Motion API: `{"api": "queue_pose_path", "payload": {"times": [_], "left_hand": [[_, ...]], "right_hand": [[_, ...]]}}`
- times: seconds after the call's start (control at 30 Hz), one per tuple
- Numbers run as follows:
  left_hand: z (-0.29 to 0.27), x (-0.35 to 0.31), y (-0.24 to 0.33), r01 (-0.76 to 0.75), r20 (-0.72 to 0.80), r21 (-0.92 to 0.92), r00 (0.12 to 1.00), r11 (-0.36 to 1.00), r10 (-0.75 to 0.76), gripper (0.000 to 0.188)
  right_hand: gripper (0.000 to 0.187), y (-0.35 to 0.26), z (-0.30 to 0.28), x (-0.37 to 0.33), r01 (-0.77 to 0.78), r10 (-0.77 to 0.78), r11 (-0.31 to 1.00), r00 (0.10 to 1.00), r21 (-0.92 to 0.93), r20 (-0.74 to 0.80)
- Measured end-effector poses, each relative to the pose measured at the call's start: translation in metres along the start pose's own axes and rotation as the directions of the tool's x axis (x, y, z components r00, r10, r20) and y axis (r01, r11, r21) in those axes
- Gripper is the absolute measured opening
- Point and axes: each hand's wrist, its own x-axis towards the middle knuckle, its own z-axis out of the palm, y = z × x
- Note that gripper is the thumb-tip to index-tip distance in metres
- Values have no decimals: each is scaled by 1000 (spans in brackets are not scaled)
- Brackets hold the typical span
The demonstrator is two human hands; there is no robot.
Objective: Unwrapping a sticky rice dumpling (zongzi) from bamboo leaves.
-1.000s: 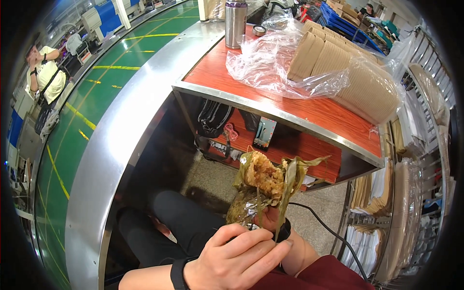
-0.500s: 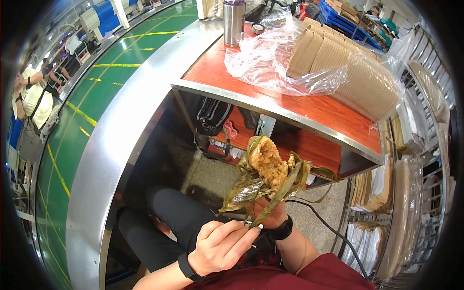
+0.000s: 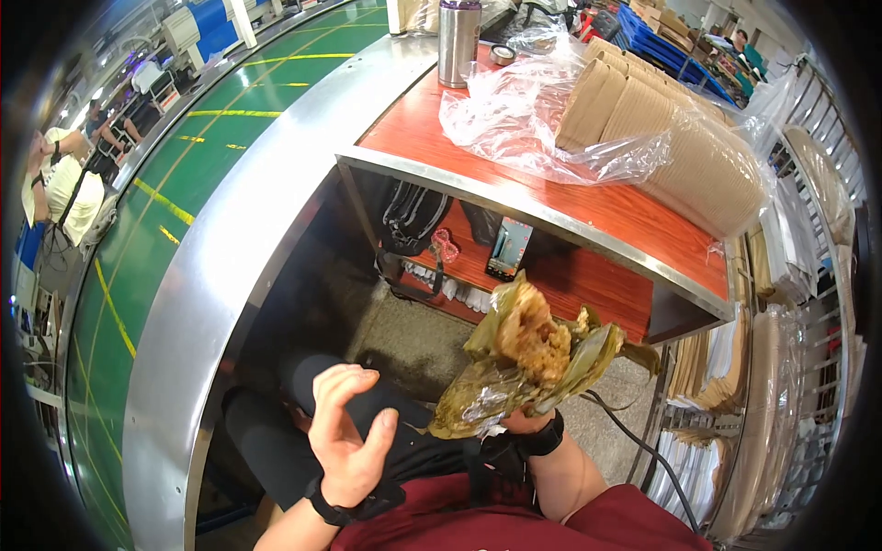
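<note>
The right hand (image 3: 525,422) is mostly hidden beneath a leaf-wrapped rice dumpling (image 3: 533,363); only part of it and a black wrist strap show, and its grip is clenched around the lower, still-folded end of the green leaves. The dumpling is held in the air above the person's lap, in front of the orange tabletop (image 3: 588,202) and below its steel edge, touching nothing else. The upper leaves are peeled back and the brown sticky rice is exposed at the top.

The left hand (image 3: 344,436) is released, fingers spread and curled, palm toward the dumpling, just beside it but not touching, holding nothing.

Assessment: peeling appears partly done. To do it well, the right hand should hold low on the folded leaf, dumpling upright, while the left takes 1 loose leaf tip at a time and draws it downward, so the rice does not tear away or drop.

On the tabletop, well apart: a steel flask (image 3: 457,41) and stacked brown paper bowls (image 3: 671,138) in clear plastic.
</note>
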Motion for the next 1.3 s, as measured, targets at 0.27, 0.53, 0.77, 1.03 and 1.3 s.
{"api": "queue_pose_path", "payload": {"times": [0.27,0.53,0.77,1.03,1.3], "left_hand": [[-6,66,56,81,170,-181,984,980,-50,38],[-5,78,65,109,314,-38,945,993,-92,34],[-6,82,71,440,390,-185,854,879,-345,30],[-2,81,71,562,416,-302,804,770,-424,26],[13,63,39,648,462,-363,749,669,-475,22]], "right_hand": [[49,5,23,7,35,-33,971,999,-236,15],[60,10,56,10,26,-52,850,998,-526,-34],[57,13,52,9,4,3,966,1000,-259,26],[44,7,16,-21,-148,67,934,967,-325,-246],[24,-8,1,6,-2,140,949,900,-317,413]]}}
